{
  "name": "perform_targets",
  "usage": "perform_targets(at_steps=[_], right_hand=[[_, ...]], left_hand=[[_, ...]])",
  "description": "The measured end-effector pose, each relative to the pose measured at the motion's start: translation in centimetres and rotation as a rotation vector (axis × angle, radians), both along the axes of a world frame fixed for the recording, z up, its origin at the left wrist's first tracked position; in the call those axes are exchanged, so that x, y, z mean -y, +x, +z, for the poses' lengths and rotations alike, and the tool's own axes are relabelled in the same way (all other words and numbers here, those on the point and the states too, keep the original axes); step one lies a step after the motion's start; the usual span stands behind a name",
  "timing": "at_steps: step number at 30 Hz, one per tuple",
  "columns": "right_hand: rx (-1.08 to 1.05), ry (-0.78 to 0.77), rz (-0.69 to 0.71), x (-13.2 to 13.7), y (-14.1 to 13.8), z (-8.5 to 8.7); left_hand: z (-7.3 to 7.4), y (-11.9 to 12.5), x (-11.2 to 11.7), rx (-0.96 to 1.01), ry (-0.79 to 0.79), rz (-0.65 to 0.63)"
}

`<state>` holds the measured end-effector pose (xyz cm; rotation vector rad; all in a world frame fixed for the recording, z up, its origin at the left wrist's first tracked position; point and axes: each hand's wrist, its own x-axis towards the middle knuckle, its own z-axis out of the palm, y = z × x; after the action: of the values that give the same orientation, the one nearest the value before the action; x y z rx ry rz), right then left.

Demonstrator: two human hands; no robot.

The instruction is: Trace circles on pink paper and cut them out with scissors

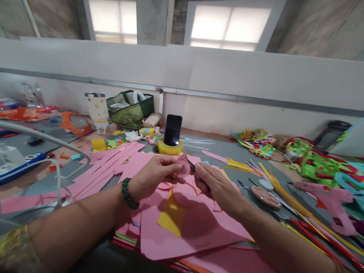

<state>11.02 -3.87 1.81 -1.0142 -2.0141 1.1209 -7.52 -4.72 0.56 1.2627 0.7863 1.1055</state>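
My left hand, with a green bead bracelet on its wrist, pinches a small pink foam piece above the table. My right hand is closed round scissors, whose blades meet the edge of the pink piece. Below both hands lies a stack of pink foam sheets with round cut-outs and a yellow scrap on top.
A black phone stands in a yellow tape roll behind my hands. Pink strips lie at left, a pink glue gun and coloured strips at right. A tumbler and a green bag stand by the wall.
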Motion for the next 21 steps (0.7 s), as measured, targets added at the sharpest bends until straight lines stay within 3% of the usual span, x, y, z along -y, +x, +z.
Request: perform_targets(at_steps=[21], right_hand=[[-0.010,-0.009,0.027,-0.06,-0.06,0.00]], left_hand=[[0.31,0.00,0.13,0.010,-0.015,-0.024]])
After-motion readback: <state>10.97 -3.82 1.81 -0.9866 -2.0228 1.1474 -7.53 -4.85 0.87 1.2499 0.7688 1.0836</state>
